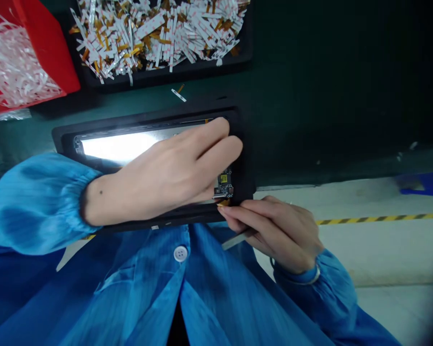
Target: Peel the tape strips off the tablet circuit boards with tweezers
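A flat electronic device with its insides exposed, perhaps a tablet, shows a silvery panel [119,146] and a small circuit board [224,185] at its right end. It lies in a black tray [67,139] at the table's front edge. My left hand [169,168] reaches across the device, fingers curled down at its right end; its fingertips and anything in them are hidden. My right hand [277,226] is closed around a flat grey metal strip-like tool [236,239]. Its fingertips touch the lower right edge beside an amber flex cable [223,203]; whether they pinch it I cannot tell.
Behind the device, a black bin [245,53] holds many white and amber strips. A red bin [52,45] with clear plastic scraps stands at the far left. One loose strip [178,95] lies on the dark green table [328,96]. Yellow-black tape [382,219] marks the floor.
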A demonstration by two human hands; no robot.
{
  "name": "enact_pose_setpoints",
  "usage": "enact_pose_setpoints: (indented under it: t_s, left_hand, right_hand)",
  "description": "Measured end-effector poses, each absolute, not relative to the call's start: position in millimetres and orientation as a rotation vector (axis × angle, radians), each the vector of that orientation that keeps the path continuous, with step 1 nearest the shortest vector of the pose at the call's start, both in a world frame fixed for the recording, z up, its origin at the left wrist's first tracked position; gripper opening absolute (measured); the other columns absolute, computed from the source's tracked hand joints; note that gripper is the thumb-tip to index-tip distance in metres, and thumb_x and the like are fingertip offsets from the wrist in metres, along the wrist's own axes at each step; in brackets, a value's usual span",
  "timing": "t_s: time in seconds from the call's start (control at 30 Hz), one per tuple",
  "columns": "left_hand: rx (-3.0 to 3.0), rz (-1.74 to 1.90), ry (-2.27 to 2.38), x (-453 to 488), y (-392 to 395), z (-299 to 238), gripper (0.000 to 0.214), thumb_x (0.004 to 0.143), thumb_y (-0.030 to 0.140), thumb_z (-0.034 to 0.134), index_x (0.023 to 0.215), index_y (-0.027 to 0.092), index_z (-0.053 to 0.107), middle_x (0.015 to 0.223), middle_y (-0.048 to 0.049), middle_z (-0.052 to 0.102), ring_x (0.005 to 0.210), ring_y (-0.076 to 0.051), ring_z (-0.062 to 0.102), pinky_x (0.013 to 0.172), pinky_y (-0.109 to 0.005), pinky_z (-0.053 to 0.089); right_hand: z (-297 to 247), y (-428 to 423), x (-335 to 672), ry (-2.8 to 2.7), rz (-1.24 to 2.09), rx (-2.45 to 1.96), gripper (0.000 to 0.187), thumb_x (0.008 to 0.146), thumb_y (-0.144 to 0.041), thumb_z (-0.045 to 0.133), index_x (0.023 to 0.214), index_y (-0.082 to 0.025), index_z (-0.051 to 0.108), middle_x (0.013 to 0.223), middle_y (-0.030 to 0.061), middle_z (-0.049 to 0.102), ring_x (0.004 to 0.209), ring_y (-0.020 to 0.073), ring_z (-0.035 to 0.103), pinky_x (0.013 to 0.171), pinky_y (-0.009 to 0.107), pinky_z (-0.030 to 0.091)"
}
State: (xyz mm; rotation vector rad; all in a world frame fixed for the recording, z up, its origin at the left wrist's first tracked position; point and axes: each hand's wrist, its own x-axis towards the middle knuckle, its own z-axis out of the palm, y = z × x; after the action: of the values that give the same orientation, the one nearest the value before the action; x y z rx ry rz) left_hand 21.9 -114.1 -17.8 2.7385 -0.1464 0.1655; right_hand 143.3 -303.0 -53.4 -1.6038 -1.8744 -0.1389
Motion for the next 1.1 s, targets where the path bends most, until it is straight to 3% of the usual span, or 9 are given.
enact_pose_setpoints:
  t_s: [0.23, 0.43, 0.73, 0.93, 1.1]
  left_hand:
    - [2.725, 0.084, -0.217, 18.9, -115.5, -21.7, 0.014, 0.093, 0.028, 0.055, 0.095, 0.015, 0.048, 0.092, -0.0083, 0.056, 0.082, -0.024, 0.056, 0.064, -0.033, 0.042]
    - [2.732, 0.115, -0.241, 23.7, -116.8, -23.9, 0.011, 0.097, 0.025, 0.047, 0.095, 0.014, 0.049, 0.088, -0.0079, 0.054, 0.082, -0.026, 0.056, 0.061, -0.035, 0.041]
    - [2.501, 0.045, -0.018, 13.7, -101.8, -15.0, 0.007, 0.095, 0.02, 0.042, 0.091, 0.017, 0.047, 0.097, -0.0025, 0.046, 0.073, -0.009, 0.052, 0.067, -0.025, 0.047]
    - [2.567, 0.082, -0.079, -0.5, -99.8, -14.5, 0.016, 0.097, 0.02, 0.039, 0.096, 0.013, 0.053, 0.097, -0.0062, 0.049, 0.091, -0.016, 0.057, 0.075, -0.029, 0.053]
    - [2.562, 0.119, -0.128, -5.0, -101.7, -14.9, 0.014, 0.097, 0.02, 0.044, 0.096, 0.013, 0.056, 0.095, -0.0079, 0.052, 0.092, -0.02, 0.059, 0.078, -0.034, 0.056]
  right_hand:
    - [-57.1, -303.3, 144.9, -1.844, -0.146, -1.58, 0.005, 0.083, -0.011, 0.073, 0.086, -0.011, 0.069, 0.069, 0.0015, 0.07, 0.057, 0.0084, 0.06, 0.05, 0.023, 0.051]
    - [-59.3, -304.4, 147.1, -1.856, -0.158, -1.545, 0.01, 0.081, -0.012, 0.075, 0.089, -0.011, 0.07, 0.071, 0.0017, 0.071, 0.057, 0.0097, 0.061, 0.048, 0.024, 0.052]
    - [-54.1, -303.9, 145.2, -1.901, -0.114, -1.554, 0.013, 0.08, -0.007, 0.075, 0.092, -0.006, 0.069, 0.072, 0.0057, 0.072, 0.06, 0.0109, 0.063, 0.05, 0.025, 0.053]
    - [-49.7, -302.7, 144.9, -1.9, -0.095, -1.611, 0.01, 0.081, -0.01, 0.075, 0.09, -0.011, 0.069, 0.072, 0.0035, 0.072, 0.057, 0.0099, 0.063, 0.049, 0.023, 0.055]
    - [-40.9, -301.2, 142.9, -1.925, -0.039, -1.686, 0.012, 0.082, -0.011, 0.074, 0.092, -0.015, 0.069, 0.077, 0.0031, 0.073, 0.061, 0.0119, 0.066, 0.052, 0.023, 0.059]
